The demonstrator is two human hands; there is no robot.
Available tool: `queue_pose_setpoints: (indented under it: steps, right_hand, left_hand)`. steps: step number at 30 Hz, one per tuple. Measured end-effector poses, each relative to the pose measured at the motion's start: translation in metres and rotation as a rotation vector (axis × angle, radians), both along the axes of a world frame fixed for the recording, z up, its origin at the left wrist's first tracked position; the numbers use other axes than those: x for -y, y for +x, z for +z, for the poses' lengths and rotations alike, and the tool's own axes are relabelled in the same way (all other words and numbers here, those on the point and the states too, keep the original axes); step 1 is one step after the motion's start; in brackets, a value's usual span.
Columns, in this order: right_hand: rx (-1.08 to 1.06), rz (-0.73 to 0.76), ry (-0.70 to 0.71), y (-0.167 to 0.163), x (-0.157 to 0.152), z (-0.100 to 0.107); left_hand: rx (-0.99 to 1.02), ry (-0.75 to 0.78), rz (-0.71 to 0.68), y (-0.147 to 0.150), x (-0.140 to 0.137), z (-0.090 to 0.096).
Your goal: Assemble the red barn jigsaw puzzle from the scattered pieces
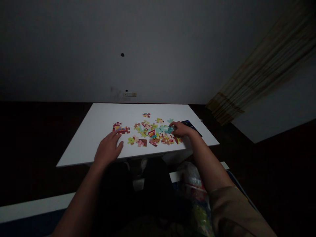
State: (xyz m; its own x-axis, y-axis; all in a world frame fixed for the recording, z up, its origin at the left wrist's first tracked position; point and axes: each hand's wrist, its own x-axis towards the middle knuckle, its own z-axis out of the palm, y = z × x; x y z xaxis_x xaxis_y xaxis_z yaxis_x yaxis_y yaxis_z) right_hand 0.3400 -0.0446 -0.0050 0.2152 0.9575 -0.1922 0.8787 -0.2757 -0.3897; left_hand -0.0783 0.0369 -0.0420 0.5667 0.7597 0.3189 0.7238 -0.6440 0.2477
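Right hand point(180, 129) curls at the flat, multicoloured jigsaw pile point(153, 132), its nine o'clock, grip impossible to tell! Left hand point(108, 148) spreads loose, red-and-yellow jigsaw section point(120, 129) at its one o'clock

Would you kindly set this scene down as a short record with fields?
Left hand: open, at the near edge of the red cluster; contact unclear
Right hand: at the right side of the loose puzzle pieces; grip unclear
Set apart: red-and-white section, beyond the pile
Dark flat object: beside the right hand
Surface: white table
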Motion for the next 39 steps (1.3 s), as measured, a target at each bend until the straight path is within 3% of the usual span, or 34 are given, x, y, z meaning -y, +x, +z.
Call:
queue_pose_setpoints:
  steps: [5, 11, 22, 33, 36, 39]
  right_hand:
    - [0.023, -0.002, -0.015, 0.004, -0.002, -0.007]
    - [0.044, 0.107, 0.035, 0.001, -0.003, -0.007]
    - [-0.012, 0.029, 0.099, -0.006, -0.008, -0.008]
    - [0.049, -0.255, 0.47, 0.0, -0.011, 0.0]
    - [0.065, -0.238, 0.527, -0.009, -0.022, -0.001]
    - [0.098, -0.176, 0.499, -0.022, -0.036, -0.002]
  left_hand:
    - [-0.012, 0.013, -0.005, -0.001, 0.001, 0.0]
    - [-0.002, -0.006, 0.012, -0.001, 0.001, -0.001]
    - [-0.016, -0.014, 0.01, 0.0, 0.002, 0.003]
    - [-0.054, -0.024, 0.036, 0.001, 0.003, 0.004]
    - [-0.058, -0.02, 0.036, 0.001, 0.004, 0.005]
    - [-0.041, -0.024, 0.032, 0.001, 0.005, 0.006]
